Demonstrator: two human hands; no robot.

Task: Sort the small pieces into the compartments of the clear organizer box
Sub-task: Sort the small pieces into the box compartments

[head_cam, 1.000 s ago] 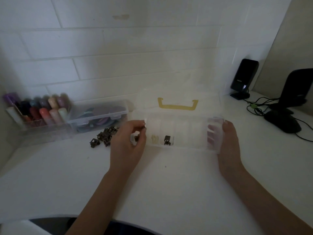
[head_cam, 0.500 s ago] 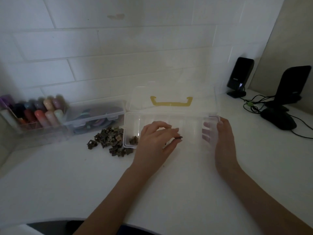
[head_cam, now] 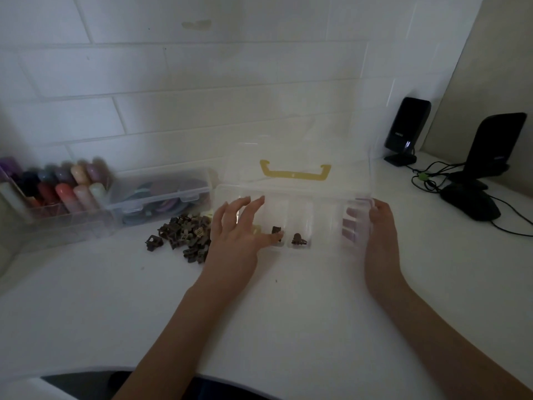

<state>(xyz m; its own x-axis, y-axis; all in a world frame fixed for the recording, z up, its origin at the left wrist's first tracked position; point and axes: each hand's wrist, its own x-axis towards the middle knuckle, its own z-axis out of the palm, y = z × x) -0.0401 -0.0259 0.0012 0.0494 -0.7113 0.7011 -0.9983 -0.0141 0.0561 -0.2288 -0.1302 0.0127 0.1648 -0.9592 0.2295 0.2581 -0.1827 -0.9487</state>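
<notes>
left hand [head_cam: 236, 235] withdrawn, dark piece [head_cam: 298, 239] apparently dropped

White tabletop [head_cam: 288, 327] fills lower frame. White brick-pattern wall [head_cam: 202, 82] across top. Far left: clear rack [head_cam: 52, 217] of tubes [head_cam: 65, 194] in mixed colours, purple, red, pink, cream. Just right of it: closed clear case [head_cam: 161, 194], round flat items inside, blurred. Upper right: black speaker [head_cam: 406, 128] upright against wall. Right edge: second black speaker [head_cam: 496, 145], dark mouse [head_cam: 470, 203] in front, black cables [head_cam: 429, 174] tangled between, small green tie on them.
</notes>
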